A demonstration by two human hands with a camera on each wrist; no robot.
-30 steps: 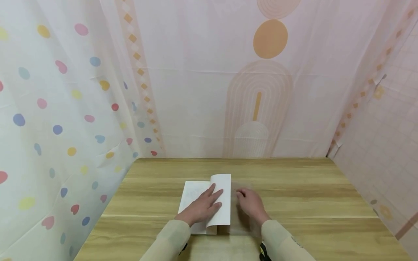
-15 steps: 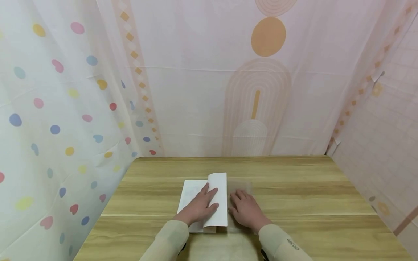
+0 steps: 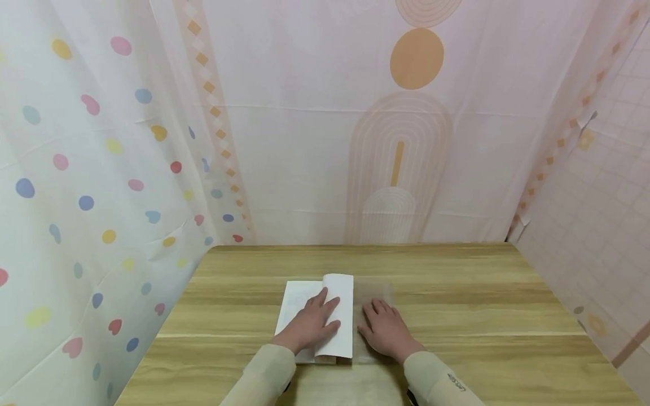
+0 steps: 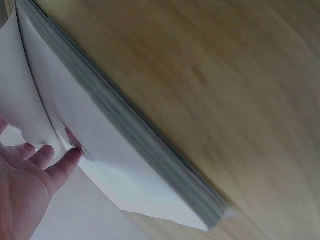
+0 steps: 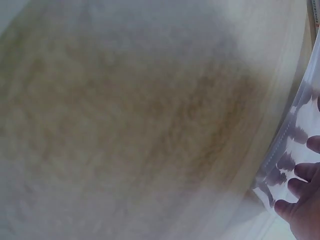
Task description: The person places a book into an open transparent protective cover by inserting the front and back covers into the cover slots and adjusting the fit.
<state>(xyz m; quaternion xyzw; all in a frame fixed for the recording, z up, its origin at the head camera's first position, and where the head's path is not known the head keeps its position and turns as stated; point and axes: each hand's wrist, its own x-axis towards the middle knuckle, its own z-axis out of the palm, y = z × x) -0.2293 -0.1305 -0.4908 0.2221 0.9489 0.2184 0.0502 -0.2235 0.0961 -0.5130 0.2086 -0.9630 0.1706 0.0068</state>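
A thick book (image 3: 298, 294) with white pages lies open on the table, its page edges showing in the left wrist view. Across it, the left hand (image 3: 311, 322) rests with spread fingers on a curved white leaf (image 3: 343, 293) that stands partly raised. A clear plastic sheet (image 3: 374, 288) extends to the right of that leaf. The right hand (image 3: 384, 330) lies on this sheet, fingers loosely extended, just beside the leaf's right edge. In the right wrist view, the fingertips (image 5: 304, 171) touch the shiny film. Part of the book is hidden under the left hand and leaf.
The wood-grain table (image 3: 472, 316) spreads around the book on every side. A pale patterned curtain (image 3: 299, 141) hangs behind the far table edge, a dotted curtain (image 3: 127, 225) on the left, and a checked one (image 3: 599, 225) on the right.
The right hand has uncurled its fingers and laid them on the plastic sheet. The left hand stays on the leaf, which has shifted slightly in view.
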